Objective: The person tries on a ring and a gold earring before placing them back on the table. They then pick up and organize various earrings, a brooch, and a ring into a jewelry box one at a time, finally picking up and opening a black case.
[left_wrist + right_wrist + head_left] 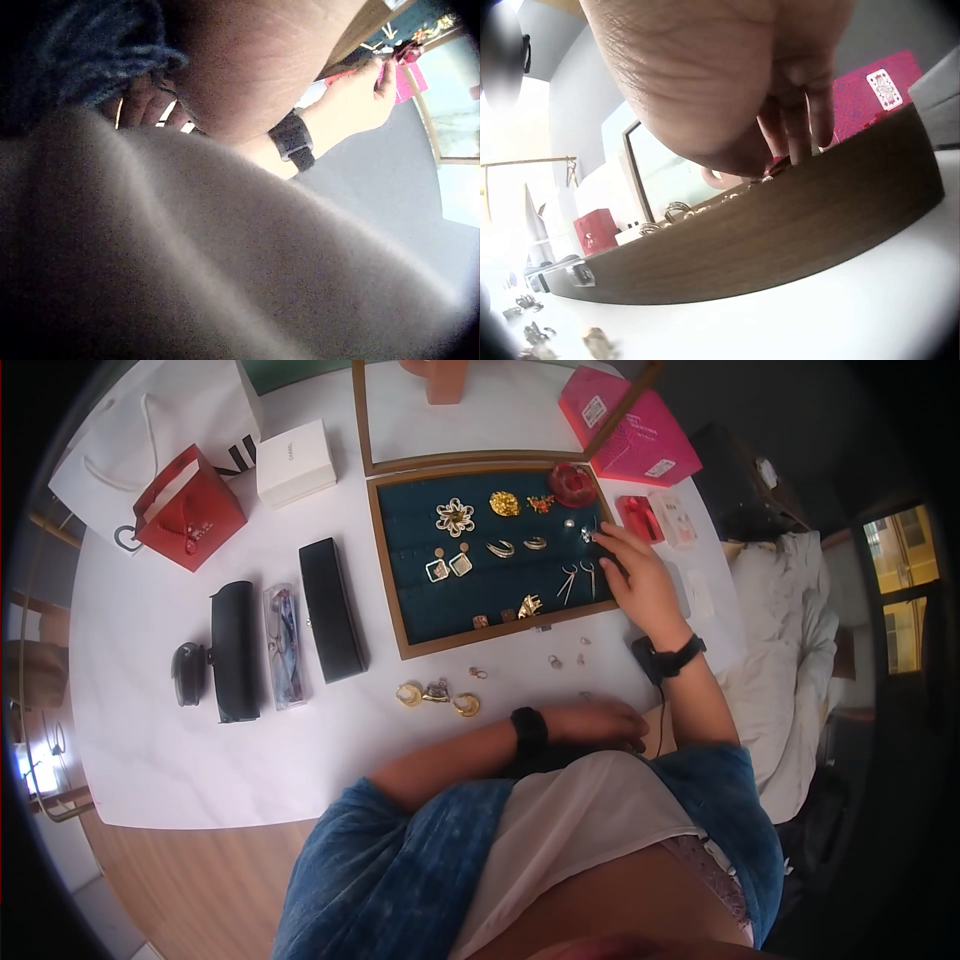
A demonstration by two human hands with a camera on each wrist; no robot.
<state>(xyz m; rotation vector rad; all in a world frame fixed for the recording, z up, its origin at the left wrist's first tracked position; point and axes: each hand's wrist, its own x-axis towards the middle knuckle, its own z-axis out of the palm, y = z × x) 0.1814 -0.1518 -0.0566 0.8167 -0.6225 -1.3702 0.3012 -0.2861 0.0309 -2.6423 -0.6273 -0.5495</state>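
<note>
My right hand point(645, 585) reaches over the right side of a shallow wooden jewelry box point(395, 575) lined in dark green. Its fingertips point(604, 538) are right at a small silver earring point(587, 535), with the thumb apart from the forefinger. The right wrist view shows this palm above the box's wooden side point(780, 232); the fingertips dip behind its edge. Near the front of the table, my left hand point(600, 722) lies loosely with nothing seen in it. Brooches, such as a flower brooch point(455, 517), and several earrings lie on the lining.
Gold hoop earrings point(466, 705) and small rings point(555, 661) lie before the box. Its glass lid point(480, 460) stands raised behind. Black cases point(333, 610) and a red bag point(190, 510) are to the left. A pink box point(635, 430) stands at the back right.
</note>
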